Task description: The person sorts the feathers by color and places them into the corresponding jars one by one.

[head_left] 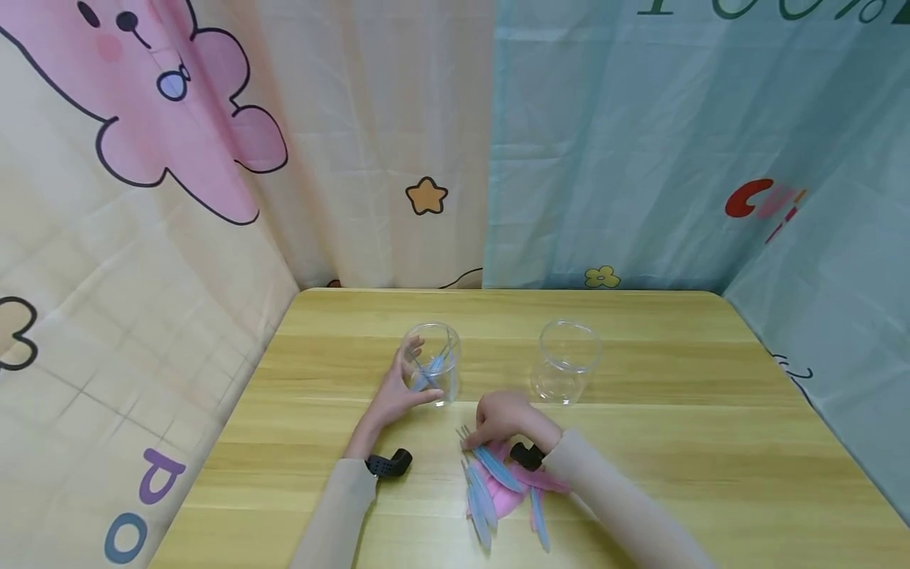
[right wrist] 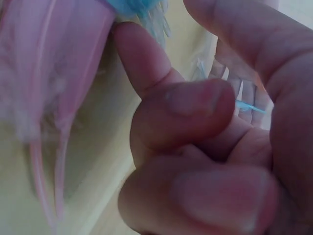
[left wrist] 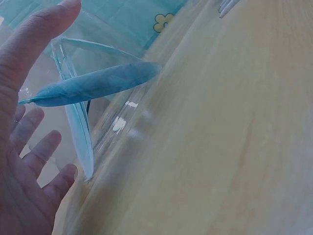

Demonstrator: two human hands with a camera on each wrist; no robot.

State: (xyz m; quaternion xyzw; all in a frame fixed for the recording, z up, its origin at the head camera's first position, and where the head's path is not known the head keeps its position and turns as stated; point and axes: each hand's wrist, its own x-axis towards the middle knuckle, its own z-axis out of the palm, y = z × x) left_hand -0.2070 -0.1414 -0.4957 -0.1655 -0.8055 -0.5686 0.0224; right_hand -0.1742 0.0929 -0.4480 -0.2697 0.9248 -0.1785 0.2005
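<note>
Thumb in front and fingers behind, my left hand (head_left: pixel 392 393) holds a clear cup (head_left: pixel 451 386). In the left wrist view, blue feathers (left wrist: pixel 98 87) lean crosswise inside the cup. Just right of it, my right hand (head_left: pixel 508 417) is over a pile of blue feathers (head_left: pixel 482 498) and pink feathers (head_left: pixel 508 503). Its index fingertip touches the blue ones near their quill ends. In the right wrist view, the other fingers (right wrist: pixel 181 110) are curled, the thumb stands apart from the index finger, and pink feathers (right wrist: pixel 88 58) hang beside them. The thumb tip is out of frame.
A second clear cup (head_left: pixel 547 386) stands upright beyond the right hand. Both cups are on a light wooden table (head_left: pixel 661 442). Printed curtains (head_left: pixel 398 118) hang along the table's back and sides.
</note>
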